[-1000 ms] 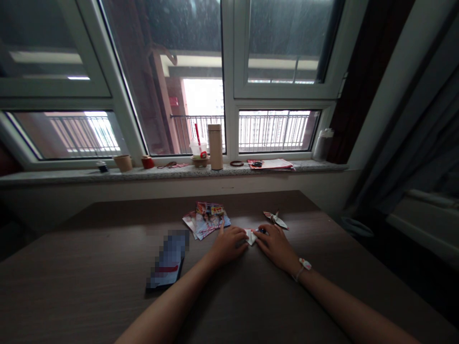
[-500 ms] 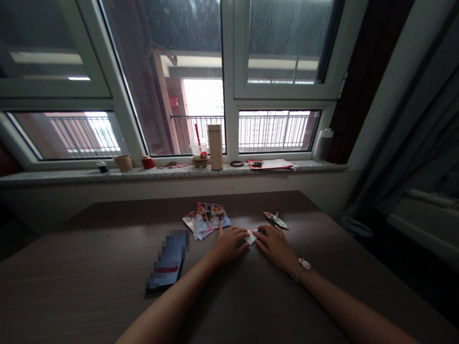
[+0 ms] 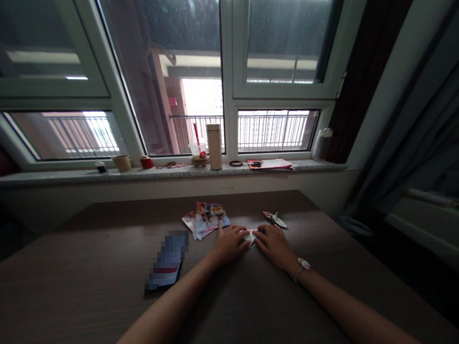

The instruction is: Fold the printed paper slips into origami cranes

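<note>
On brown table, folded white paper lay between left hand and right hand, equally near; fingertips touched sides, pinch unclear.

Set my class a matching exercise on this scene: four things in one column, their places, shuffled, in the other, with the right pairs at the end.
Things
1. small folded paper
2. winged paper figure
3. pile of printed papers
4. tan flask

Places
A. upright on the windowsill
B. on the table, beyond the right hand
C. between the fingers of both hands
D. on the table, beyond the left hand

Pairs: 1-C, 2-B, 3-D, 4-A
</note>
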Motion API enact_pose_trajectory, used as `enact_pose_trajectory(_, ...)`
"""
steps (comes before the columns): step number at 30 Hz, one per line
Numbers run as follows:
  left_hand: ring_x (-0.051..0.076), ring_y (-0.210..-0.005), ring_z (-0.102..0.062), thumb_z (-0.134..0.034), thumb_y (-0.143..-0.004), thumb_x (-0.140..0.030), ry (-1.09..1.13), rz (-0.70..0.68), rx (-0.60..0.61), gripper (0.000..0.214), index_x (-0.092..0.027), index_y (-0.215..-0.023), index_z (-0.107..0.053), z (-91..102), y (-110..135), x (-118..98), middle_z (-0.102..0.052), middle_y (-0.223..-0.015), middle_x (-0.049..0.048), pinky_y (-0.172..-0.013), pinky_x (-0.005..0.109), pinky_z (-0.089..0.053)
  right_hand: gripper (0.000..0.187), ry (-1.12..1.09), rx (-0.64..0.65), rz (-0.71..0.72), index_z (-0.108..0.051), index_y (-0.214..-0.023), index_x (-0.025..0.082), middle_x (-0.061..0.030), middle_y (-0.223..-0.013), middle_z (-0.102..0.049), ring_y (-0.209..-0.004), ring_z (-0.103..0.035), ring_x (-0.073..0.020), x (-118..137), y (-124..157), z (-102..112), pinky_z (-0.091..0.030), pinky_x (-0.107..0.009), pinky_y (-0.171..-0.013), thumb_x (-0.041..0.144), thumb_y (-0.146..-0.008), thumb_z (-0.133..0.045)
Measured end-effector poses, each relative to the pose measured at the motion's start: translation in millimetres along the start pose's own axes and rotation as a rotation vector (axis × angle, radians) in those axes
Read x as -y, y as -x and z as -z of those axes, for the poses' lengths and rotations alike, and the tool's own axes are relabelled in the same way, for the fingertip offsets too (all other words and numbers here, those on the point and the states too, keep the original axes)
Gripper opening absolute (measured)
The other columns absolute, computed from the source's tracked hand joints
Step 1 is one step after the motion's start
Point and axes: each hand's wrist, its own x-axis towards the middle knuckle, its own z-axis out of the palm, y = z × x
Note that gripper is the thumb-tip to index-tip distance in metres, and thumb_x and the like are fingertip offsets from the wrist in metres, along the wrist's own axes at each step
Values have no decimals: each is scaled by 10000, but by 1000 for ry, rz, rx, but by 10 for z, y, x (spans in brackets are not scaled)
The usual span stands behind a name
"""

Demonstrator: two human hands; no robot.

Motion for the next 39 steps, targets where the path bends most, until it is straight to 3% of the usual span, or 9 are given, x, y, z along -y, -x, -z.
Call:
enact_pose_trajectory(13, 235, -1223, -502, -484, -953, -414, 7, 32, -25, 329, -314, -1251, -581, -7, -37, -26, -618, -1302, 12, -1158, 634, -63, 331, -6, 44, -23, -592, -1259, 297, -87, -1238, -591, -1189, -510, -239, 25, 4, 13, -296, -521, -1086, 368, -974, -437)
enact_pose_trajectory(24, 213, -1203, -524, -488, -956, -387, 31, 39, -28, 317, -308, -1234, -618, 6, -42, -27, -644, -1276, 16, -1183, 567, -76, 343, 13, 54, -30, -574, -1286, 326, -60, -1250, -592, -1198, -493, -233, 48, -7, 41, -309, -503, -1078, 388, -983, -424)
enact_pose_trajectory(39, 221, -1214, -516, -494, -950, -399, 39, 49, -27, 312, -327, -1230, -613, -16, -43, -15, -642, -1276, 19, -1165, 606, -70, 362, 26, 43, -38, -575, -1285, 350, -62, -1244, -593, -1183, -487, -237, 47, -10, 21, -306, -504, -1065, 429, -991, -380)
